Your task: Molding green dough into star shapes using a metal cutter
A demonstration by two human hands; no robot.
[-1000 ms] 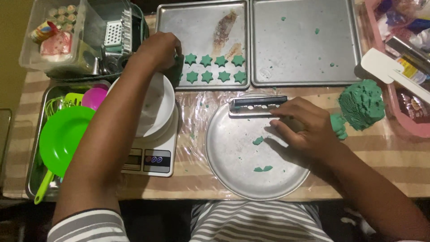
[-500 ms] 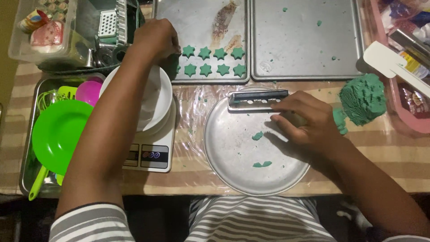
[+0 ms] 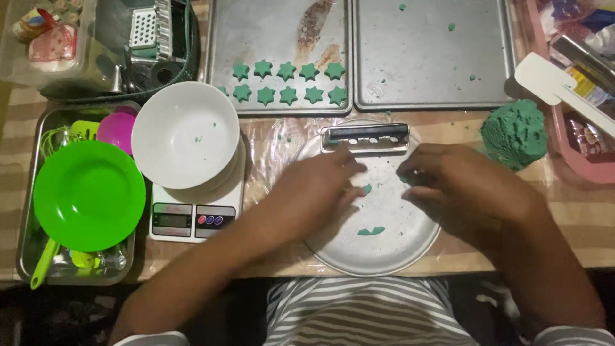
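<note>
The left hand (image 3: 320,192) is now being held over the round metal plate (image 3: 333,250), whereas half a second ago it was being stretched up to the left baking tray (image 3: 282,38), beside the rows of green star-shaped dough pieces (image 3: 288,84). That reach is over, and both hands are being brought together above the plate, so the work is judged to be returning from the tray to the dough scraps. The right hand (image 3: 461,186) is being kept over the right half of the plate, much as in the earlier frame, though it is now sitting a little lower and further from the metal cutter tool (image 3: 365,136) lying across the plate's far rim.

A small green scrap (image 3: 366,188) is lying between the two hands, just beside the left fingertips (image 3: 355,170), and a second scrap (image 3: 370,230) is lying nearer the body, apart from both hands. The left hand is being held loosely flat with nothing seen in it. The right fingers are being curled inward; whether a bit of dough is being pinched there cannot be told, since the fingertips are hidden.

The larger green dough lump (image 3: 516,134) is resting untouched to the right of the plate, and the white bowl (image 3: 186,134) is sitting on the kitchen scale (image 3: 192,218) to the left.
</note>
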